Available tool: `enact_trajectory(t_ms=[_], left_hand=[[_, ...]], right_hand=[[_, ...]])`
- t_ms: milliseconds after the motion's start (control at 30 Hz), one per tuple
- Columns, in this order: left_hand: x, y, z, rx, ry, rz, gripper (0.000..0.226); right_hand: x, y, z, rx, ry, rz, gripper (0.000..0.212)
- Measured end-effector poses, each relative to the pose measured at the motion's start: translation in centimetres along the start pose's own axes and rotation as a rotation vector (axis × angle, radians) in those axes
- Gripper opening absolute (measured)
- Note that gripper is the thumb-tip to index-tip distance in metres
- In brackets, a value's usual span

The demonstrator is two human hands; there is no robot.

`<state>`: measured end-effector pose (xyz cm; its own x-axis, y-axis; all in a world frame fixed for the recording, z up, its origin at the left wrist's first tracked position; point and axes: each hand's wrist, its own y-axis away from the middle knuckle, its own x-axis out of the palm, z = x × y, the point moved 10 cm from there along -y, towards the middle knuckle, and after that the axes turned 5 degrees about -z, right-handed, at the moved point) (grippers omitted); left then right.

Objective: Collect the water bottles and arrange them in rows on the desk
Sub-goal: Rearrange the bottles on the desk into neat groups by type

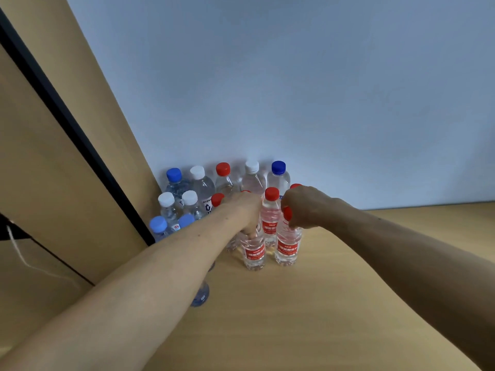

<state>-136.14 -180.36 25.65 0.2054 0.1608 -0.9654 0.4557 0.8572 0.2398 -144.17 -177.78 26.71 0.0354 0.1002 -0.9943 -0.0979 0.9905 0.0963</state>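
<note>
Several small water bottles with blue, white and red caps stand in rows in the desk's back left corner, such as a blue-capped one (pixel 278 174) against the wall. My left hand (pixel 244 210) grips the top of a red-labelled bottle (pixel 254 252) in the front row; its cap is hidden under my palm. My right hand (pixel 305 207) holds the neck and red cap of the neighbouring red-labelled bottle (pixel 287 249). Both bottles stand upright on the wooden desk (pixel 308 303). Between my hands, a third red-capped bottle (pixel 271 218) stands just behind.
A tan panel (pixel 88 162) with a black edge closes the left side. A pale blue wall (pixel 294 89) runs behind the bottles. Part of a bottle (pixel 201 295) shows under my left forearm. Bare desk spreads to the right and front.
</note>
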Motion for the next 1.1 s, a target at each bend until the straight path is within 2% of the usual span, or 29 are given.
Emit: enact_trajectory(t_ms=[67, 200, 600, 733, 767, 867, 933, 1000, 1100], left_hand=[[0.1, 0.0, 0.8, -0.023, -0.017, 0.019, 0.057], [0.2, 0.2, 1.5, -0.048, -0.036, 0.018, 0.051], [0.1, 1.1, 2.3, -0.047, 0.029, -0.002, 0.049], [-2.2, 3.2, 4.6, -0.061, 0.011, -0.042, 0.03], [-2.1, 3.9, 5.5, -0.077, -0.028, 0.009, 0.033], [1.5, 6.8, 8.3, -0.145, -0.173, 0.327, 0.032], [4.3, 8.7, 9.6, -0.181, -0.214, 0.481, 0.045], [6.4, 9.4, 10.9, -0.24, -0.153, 0.531, 0.041], [6.6, 8.5, 11.7, -0.279, 0.009, 0.428, 0.023]], right_hand=[[-0.2, -0.2, 0.3, -0.015, -0.01, -0.015, 0.035], [-0.4, -0.6, 1.6, -0.058, -0.033, -0.032, 0.04], [1.0, -1.5, 2.5, -0.028, -0.009, -0.031, 0.029], [1.1, -1.5, 2.4, 0.003, -0.003, -0.01, 0.03], [1.1, -1.5, 2.4, 0.008, 0.006, -0.007, 0.03], [1.0, -1.4, 2.5, 0.028, 0.027, 0.005, 0.032], [1.0, -1.4, 2.5, 0.039, 0.029, 0.014, 0.031], [1.0, -1.5, 2.5, 0.045, 0.032, 0.016, 0.031], [1.0, -1.5, 2.4, 0.055, 0.036, 0.015, 0.031]])
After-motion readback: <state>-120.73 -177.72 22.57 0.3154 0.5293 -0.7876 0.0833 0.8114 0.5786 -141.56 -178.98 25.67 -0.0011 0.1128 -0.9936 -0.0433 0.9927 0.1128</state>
